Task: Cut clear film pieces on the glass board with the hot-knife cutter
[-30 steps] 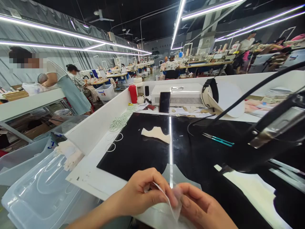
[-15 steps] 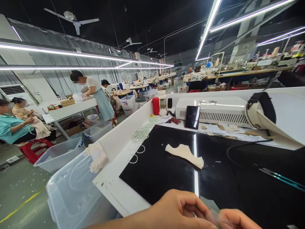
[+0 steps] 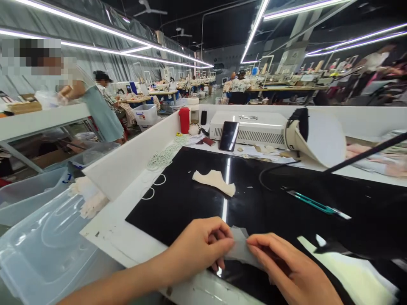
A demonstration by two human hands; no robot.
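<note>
My left hand (image 3: 203, 243) is closed, its thumb and fingers pinching one side of a thin translucent sheet piece (image 3: 238, 245). The opposite edge of that piece is between the fingertips of my right hand (image 3: 291, 264), also closed. Both hands are just above the near edge of a black mat (image 3: 178, 212). Farther back on the mat lies a cream fabric piece (image 3: 214, 181) with a curved outline. A slim teal and silver tool (image 3: 313, 202) rests to its right. Pale yellow cut pieces (image 3: 352, 271) lie right of my right hand, partly under a dark, blurred shape.
Behind the mat stand a phone (image 3: 229, 135), a white vented box (image 3: 254, 127) and a red container (image 3: 184, 120). Pale cord loops (image 3: 162, 159) lie at the left. A dark rod (image 3: 365, 152) crosses at right. A lidded plastic bin (image 3: 41, 245) stands beside the table. People work beyond.
The view has turned right and down, so my right hand and the pale yellow pieces show more fully. Both hands still hold the translucent piece. The cream fabric piece stays on the mat.
</note>
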